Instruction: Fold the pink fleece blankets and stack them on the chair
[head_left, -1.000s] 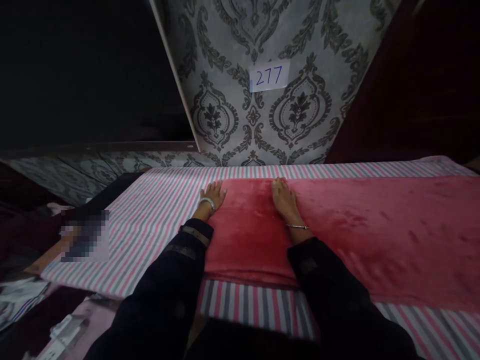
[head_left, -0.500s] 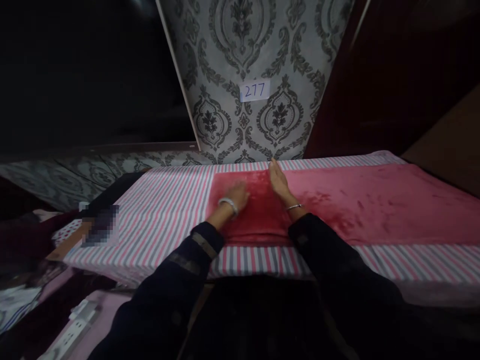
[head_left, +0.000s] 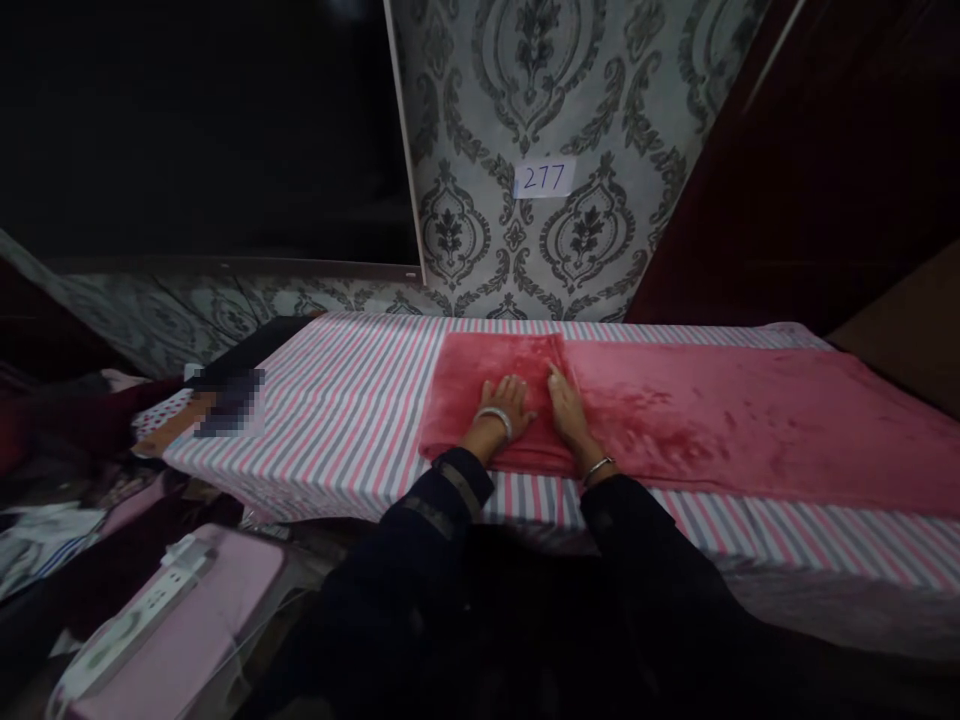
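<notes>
The plush red blanket (head_left: 750, 425) lies along the striped cover (head_left: 337, 400), its left end doubled into a thick folded section, the rest stretching off to the right. The left hand (head_left: 506, 402) has come in from the section's far left edge to its middle and rests palm-down, fingers spread, gripping nothing — which suggests the layers are being smoothed flat. The right hand (head_left: 568, 408) stays by the section's right edge, extended rather than clenched, with no cloth visibly pinched. Beyond, on the patterned wall (head_left: 517, 285), a paper label (head_left: 544, 178) reads "277" in handwriting. Far left hangs a dark screen (head_left: 210, 130); any marking on its frame is too small to read.
</notes>
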